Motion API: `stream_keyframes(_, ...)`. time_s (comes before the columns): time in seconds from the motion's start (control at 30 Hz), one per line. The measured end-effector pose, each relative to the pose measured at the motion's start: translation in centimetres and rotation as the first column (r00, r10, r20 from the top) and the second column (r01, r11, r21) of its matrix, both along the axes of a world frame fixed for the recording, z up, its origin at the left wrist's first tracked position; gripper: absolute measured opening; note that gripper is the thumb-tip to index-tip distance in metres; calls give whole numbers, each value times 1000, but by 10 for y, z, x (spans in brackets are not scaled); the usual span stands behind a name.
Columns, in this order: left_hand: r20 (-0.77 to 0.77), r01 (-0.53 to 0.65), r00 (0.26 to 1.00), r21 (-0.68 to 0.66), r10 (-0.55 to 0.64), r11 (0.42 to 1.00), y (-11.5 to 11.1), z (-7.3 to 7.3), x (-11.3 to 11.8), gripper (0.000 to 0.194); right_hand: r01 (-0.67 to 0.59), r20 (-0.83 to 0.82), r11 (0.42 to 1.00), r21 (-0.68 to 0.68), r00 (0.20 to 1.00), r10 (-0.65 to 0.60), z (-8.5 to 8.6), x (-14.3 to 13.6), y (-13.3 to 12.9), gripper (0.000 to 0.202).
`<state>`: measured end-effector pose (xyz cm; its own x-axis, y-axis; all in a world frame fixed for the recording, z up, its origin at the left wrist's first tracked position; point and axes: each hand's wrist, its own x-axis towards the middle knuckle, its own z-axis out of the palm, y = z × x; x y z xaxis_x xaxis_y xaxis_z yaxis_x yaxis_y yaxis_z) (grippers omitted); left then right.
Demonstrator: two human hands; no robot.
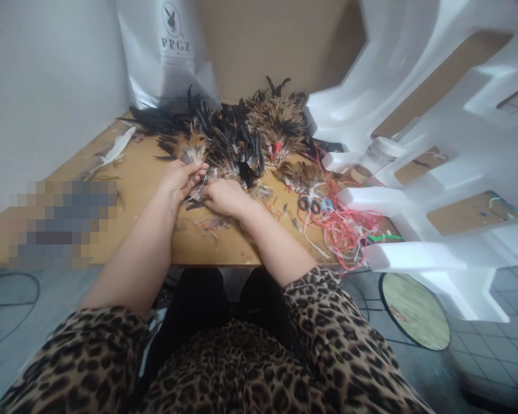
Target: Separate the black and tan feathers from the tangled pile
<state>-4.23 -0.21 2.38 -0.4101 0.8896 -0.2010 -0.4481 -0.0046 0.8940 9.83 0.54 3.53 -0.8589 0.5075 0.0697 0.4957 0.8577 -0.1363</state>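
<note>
My left hand (182, 177) is closed in a pinch at the base of a small bunch of brown and grey feathers (192, 148), whose tips fan out above the fingers. Close beside it, my right hand (227, 196) is closed with curled fingers just below the bunch. A thin pale strand shows between the two hands, but what the right fingers grip is hidden. Dark feathers (237, 135) lie heaped right behind the hands. A bushy brown feather bundle (280, 121) with a red patch at its base stands to their right.
Tangled pink and white strings (349, 227) lie at the table's right, near black rings (308, 205) and a smaller feather bundle (304, 177). White molded foam (397, 256) borders the right side, with a clear jar (377, 155). A silver bag (168, 63) stands behind; a white feather (118, 145) lies left.
</note>
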Motion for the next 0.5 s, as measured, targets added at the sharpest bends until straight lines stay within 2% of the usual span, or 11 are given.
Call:
stream_keyframes(0.1, -3, 4, 1000, -2, -4, 1000, 0, -1, 0, 6, 37, 35, 997, 74, 999, -40, -6, -9, -5, 27)
stream_keyframes(0.17, -7, -2, 1000, 11, 2, 1000, 0, -1, -1, 5, 76, 4, 995, 72, 997, -76, -8, -11, -3, 28)
stream_keyframes(0.23, -10, -18, 1000, 35, 18, 999, 1, -2, -2, 2, 128, -88, 992, -4, 988, -128, -8, -9, 3, 25)
stream_keyframes(0.3, -8, -41, 999, 62, 41, 997, 2, -3, -3, 2, 165, -232, 973, -161, 952, -200, -8, -3, 13, 22)
stream_keyframes(0.37, 3, -73, 997, 91, 73, 993, 3, -4, -5, 3, 152, -368, 918, -365, 883, -293, -8, 4, 24, 23)
stream_keyframes(0.43, 22, -109, 994, 113, 107, 988, 4, -4, -6, 3, 124, -435, 818, -561, 797, -419, -11, 10, 33, 24)
stream_keyframes(0.5, 39, -127, 992, 121, 123, 985, 6, -5, -8, 4, 89, -444, 710, -698, 724, -527, -14, 12, 40, 25)
